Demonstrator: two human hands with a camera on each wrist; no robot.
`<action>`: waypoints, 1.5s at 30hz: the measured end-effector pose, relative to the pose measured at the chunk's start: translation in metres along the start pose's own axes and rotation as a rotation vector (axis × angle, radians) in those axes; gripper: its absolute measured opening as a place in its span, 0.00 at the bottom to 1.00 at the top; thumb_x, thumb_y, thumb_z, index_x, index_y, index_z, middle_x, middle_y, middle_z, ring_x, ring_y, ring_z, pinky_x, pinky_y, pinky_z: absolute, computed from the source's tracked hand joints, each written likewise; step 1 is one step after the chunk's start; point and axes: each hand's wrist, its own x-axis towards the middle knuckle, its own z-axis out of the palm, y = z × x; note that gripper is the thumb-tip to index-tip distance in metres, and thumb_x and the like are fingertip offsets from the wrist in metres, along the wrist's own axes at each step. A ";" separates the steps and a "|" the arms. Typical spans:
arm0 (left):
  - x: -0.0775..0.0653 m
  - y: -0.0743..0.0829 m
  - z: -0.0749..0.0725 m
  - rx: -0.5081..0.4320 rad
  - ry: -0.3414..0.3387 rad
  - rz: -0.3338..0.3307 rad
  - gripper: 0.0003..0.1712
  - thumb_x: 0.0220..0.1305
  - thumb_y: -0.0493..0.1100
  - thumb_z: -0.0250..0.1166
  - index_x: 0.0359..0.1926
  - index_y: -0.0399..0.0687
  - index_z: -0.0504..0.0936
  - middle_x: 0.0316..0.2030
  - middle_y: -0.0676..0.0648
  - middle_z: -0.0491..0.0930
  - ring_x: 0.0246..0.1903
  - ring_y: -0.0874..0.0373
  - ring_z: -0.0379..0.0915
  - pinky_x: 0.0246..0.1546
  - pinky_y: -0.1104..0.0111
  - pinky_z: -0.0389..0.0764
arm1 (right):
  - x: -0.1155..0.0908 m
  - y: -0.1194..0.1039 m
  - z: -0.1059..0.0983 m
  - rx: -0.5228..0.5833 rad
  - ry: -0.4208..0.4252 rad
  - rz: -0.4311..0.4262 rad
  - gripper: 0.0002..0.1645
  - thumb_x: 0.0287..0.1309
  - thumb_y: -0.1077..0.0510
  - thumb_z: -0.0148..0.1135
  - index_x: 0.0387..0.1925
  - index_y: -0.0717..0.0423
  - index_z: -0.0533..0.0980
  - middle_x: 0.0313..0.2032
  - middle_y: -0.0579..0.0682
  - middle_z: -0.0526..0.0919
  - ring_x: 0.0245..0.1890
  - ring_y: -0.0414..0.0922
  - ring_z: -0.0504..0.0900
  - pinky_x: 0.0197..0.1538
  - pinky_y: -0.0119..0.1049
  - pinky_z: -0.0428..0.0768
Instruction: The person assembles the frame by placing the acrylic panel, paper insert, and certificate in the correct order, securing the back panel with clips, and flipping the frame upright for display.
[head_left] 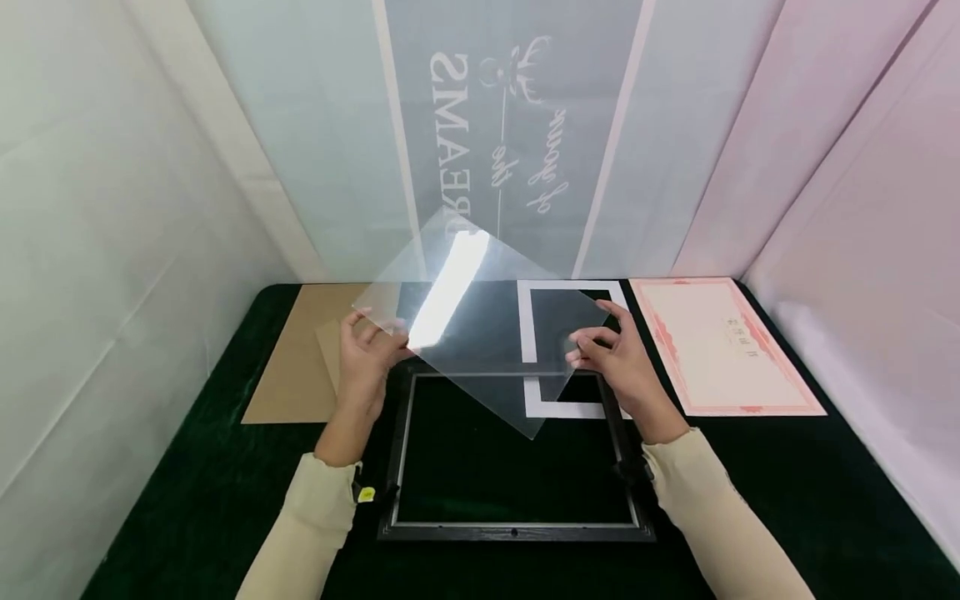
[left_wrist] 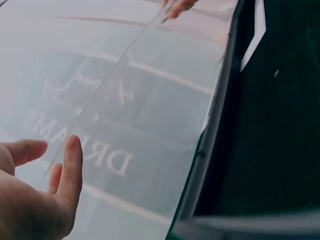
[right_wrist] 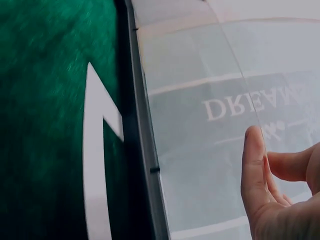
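While your left hand (head_left: 363, 364) and right hand (head_left: 617, 358) pinch the clear sheet (head_left: 487, 333), black frame (head_left: 514, 532) below them, brown board (head_left: 288, 358) beside the left.

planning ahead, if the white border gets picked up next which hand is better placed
Right, probably. In the head view the right hand is close by the white border; the left hand is across near the brown board. Both hold the clear sheet, which likely needs setting down first.
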 end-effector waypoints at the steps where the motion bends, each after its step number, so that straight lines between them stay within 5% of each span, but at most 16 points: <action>1: 0.002 0.003 -0.002 -0.010 0.008 0.005 0.32 0.64 0.24 0.59 0.61 0.53 0.59 0.40 0.49 0.76 0.30 0.59 0.81 0.32 0.68 0.87 | 0.000 0.000 -0.002 -0.003 -0.002 0.002 0.45 0.71 0.60 0.56 0.77 0.49 0.41 0.41 0.40 0.82 0.33 0.36 0.86 0.44 0.29 0.85; 11: 0.007 0.015 -0.027 0.154 0.016 -0.098 0.17 0.70 0.34 0.59 0.57 0.50 0.69 0.34 0.51 0.79 0.24 0.60 0.83 0.29 0.68 0.86 | 0.005 0.007 -0.010 -0.074 -0.045 0.071 0.50 0.71 0.62 0.55 0.79 0.47 0.36 0.40 0.38 0.82 0.32 0.35 0.85 0.43 0.29 0.85; 16: 0.004 0.013 -0.029 0.214 -0.020 -0.101 0.12 0.70 0.35 0.61 0.51 0.45 0.70 0.31 0.54 0.81 0.25 0.62 0.81 0.30 0.71 0.85 | 0.006 0.006 -0.017 -0.126 0.020 0.076 0.47 0.72 0.61 0.54 0.79 0.52 0.37 0.38 0.34 0.82 0.31 0.32 0.84 0.41 0.26 0.84; 26: 0.005 0.014 -0.036 0.391 -0.195 -0.195 0.28 0.73 0.44 0.59 0.69 0.43 0.66 0.29 0.59 0.80 0.41 0.68 0.75 0.23 0.70 0.82 | 0.004 0.005 -0.024 -0.155 0.067 0.078 0.41 0.73 0.59 0.53 0.77 0.61 0.45 0.37 0.29 0.84 0.30 0.31 0.84 0.41 0.24 0.83; 30: 0.006 0.013 -0.038 0.438 -0.283 -0.208 0.29 0.74 0.45 0.57 0.71 0.42 0.65 0.22 0.57 0.80 0.29 0.69 0.79 0.19 0.70 0.80 | 0.004 0.002 -0.026 -0.156 0.065 0.083 0.41 0.72 0.57 0.54 0.77 0.59 0.47 0.39 0.30 0.84 0.31 0.32 0.84 0.41 0.25 0.83; 33: 0.006 0.012 -0.039 0.487 -0.310 -0.202 0.27 0.74 0.45 0.57 0.69 0.42 0.68 0.18 0.58 0.76 0.16 0.66 0.71 0.21 0.74 0.77 | 0.003 0.001 -0.029 -0.156 0.066 0.087 0.41 0.71 0.56 0.56 0.77 0.57 0.49 0.40 0.31 0.84 0.32 0.32 0.84 0.42 0.25 0.83; 35: 0.006 0.011 -0.039 0.513 -0.293 -0.196 0.24 0.73 0.45 0.58 0.66 0.42 0.71 0.21 0.61 0.76 0.20 0.67 0.71 0.24 0.75 0.76 | 0.003 0.000 -0.030 -0.151 0.060 0.085 0.42 0.71 0.56 0.57 0.77 0.57 0.49 0.41 0.32 0.84 0.32 0.32 0.84 0.42 0.25 0.83; 41: 0.005 0.011 -0.039 0.504 -0.227 -0.193 0.07 0.73 0.43 0.59 0.44 0.45 0.79 0.25 0.59 0.78 0.25 0.65 0.72 0.25 0.76 0.78 | 0.004 0.001 -0.034 -0.194 0.019 0.073 0.42 0.69 0.56 0.59 0.77 0.56 0.52 0.50 0.48 0.82 0.32 0.32 0.85 0.43 0.25 0.84; 45: 0.004 0.011 -0.039 0.526 -0.259 -0.195 0.08 0.72 0.42 0.60 0.43 0.41 0.80 0.24 0.58 0.78 0.23 0.64 0.72 0.24 0.75 0.79 | 0.004 0.000 -0.038 -0.233 0.014 0.084 0.41 0.70 0.55 0.59 0.77 0.56 0.53 0.59 0.66 0.77 0.33 0.31 0.85 0.43 0.25 0.84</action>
